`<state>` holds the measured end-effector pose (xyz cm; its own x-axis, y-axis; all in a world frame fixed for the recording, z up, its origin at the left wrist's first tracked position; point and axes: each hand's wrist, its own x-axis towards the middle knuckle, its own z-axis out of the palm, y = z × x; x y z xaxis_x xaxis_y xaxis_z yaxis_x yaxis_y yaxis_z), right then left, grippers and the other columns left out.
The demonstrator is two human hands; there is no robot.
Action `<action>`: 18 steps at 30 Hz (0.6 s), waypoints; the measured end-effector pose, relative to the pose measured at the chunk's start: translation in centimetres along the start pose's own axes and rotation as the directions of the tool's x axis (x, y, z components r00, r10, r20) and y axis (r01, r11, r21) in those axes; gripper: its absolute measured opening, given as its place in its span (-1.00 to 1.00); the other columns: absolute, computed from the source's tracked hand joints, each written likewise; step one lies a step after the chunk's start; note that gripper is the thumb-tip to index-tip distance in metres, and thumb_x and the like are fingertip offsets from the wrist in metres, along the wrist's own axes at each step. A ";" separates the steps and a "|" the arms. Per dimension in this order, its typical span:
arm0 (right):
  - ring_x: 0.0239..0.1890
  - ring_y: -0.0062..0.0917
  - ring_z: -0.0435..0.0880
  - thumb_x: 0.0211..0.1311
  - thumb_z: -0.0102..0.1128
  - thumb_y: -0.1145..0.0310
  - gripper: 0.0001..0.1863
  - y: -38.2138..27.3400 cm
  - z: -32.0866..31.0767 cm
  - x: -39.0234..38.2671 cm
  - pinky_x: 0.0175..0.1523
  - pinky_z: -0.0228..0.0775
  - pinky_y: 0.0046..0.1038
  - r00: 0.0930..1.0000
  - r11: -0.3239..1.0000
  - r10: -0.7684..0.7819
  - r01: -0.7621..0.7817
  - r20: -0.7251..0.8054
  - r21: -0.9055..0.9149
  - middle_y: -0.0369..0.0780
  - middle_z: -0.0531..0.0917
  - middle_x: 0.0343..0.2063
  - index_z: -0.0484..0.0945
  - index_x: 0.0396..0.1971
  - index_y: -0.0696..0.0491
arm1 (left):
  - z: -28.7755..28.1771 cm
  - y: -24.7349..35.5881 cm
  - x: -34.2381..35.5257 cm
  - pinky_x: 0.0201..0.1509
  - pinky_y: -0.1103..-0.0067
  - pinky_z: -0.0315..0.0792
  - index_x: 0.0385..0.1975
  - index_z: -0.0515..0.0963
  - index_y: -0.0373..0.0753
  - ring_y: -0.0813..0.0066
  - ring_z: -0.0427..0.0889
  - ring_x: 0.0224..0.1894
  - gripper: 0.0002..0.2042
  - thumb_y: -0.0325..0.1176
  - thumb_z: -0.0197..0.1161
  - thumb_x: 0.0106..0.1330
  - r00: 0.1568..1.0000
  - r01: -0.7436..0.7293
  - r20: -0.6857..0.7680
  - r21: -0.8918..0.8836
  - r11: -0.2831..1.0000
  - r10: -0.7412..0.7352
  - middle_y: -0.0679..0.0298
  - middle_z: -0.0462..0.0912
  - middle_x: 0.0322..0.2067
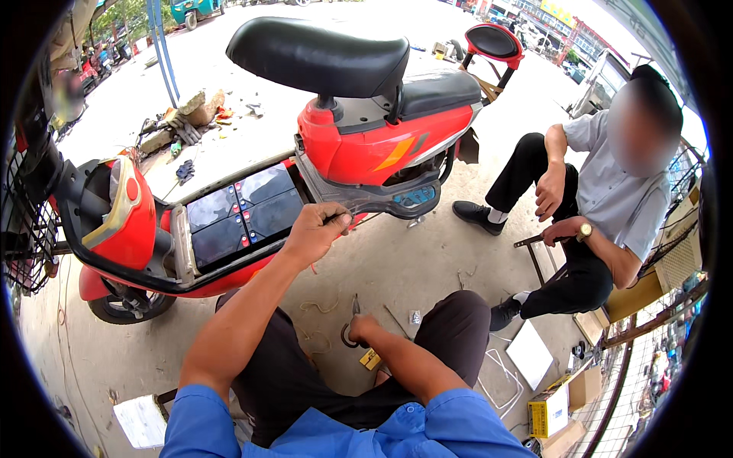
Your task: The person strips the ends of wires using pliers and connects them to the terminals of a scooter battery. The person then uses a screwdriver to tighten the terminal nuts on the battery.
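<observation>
A wire basket (30,221) is hanging on a scooter (340,145) of glossy red plastic, its open footwell holding smooth, boxy black batteries (269,217). The left hand (321,230) is hovering beside them, fingers bent; whether it is pinching anything, I cannot tell. The right hand (365,330) is gripping dark-looped scissors (356,305). At right, a person (618,198) is sitting.
</observation>
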<state>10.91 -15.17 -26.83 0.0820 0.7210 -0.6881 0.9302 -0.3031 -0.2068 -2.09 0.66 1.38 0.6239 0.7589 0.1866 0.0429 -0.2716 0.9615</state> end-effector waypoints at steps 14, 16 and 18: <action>-0.46 -0.40 0.75 0.11 0.45 0.48 -0.77 -4.9 -22.5 -14.4 -0.40 0.54 -0.33 0.074 0.708 -0.125 0.706 -0.989 -0.036 -0.18 0.68 -0.25 0.62 -0.23 0.10 | -0.1 0.2 -0.6 -0.24 0.60 0.43 -0.26 0.65 -0.41 0.64 0.53 -0.37 -0.83 -0.41 0.23 0.45 1.000 -0.011 -0.010 -0.016 1.000 0.011 0.36 0.63 -0.44; -0.47 -0.42 0.74 0.09 0.46 0.49 -0.71 -4.4 -22.9 -14.3 -0.40 0.55 -0.36 -0.023 0.731 -0.164 0.669 -0.986 -0.137 -0.21 0.68 -0.22 0.64 -0.16 0.06 | 0.3 0.3 -0.5 -0.26 0.60 0.43 -0.26 0.65 -0.41 0.65 0.51 -0.38 -0.83 -0.41 0.24 0.45 1.000 0.006 -0.005 0.020 1.000 -0.006 0.37 0.62 -0.45; -0.46 -0.43 0.74 0.06 0.48 0.48 -0.67 -3.9 -22.8 -13.9 -0.40 0.55 -0.38 -0.078 0.743 -0.172 0.644 -0.982 -0.181 -0.24 0.70 -0.20 0.69 -0.12 0.00 | 0.4 0.5 -0.6 -0.28 0.59 0.42 -0.26 0.66 -0.40 0.66 0.49 -0.39 -0.83 -0.40 0.24 0.45 0.999 0.035 -0.006 0.082 0.996 -0.035 0.38 0.62 -0.47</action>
<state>14.32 -9.80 -0.57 0.1848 0.6079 0.7722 0.8088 0.3523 -0.4709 -2.06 -0.17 1.72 0.6171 0.7716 0.1542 0.1289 -0.2924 0.9476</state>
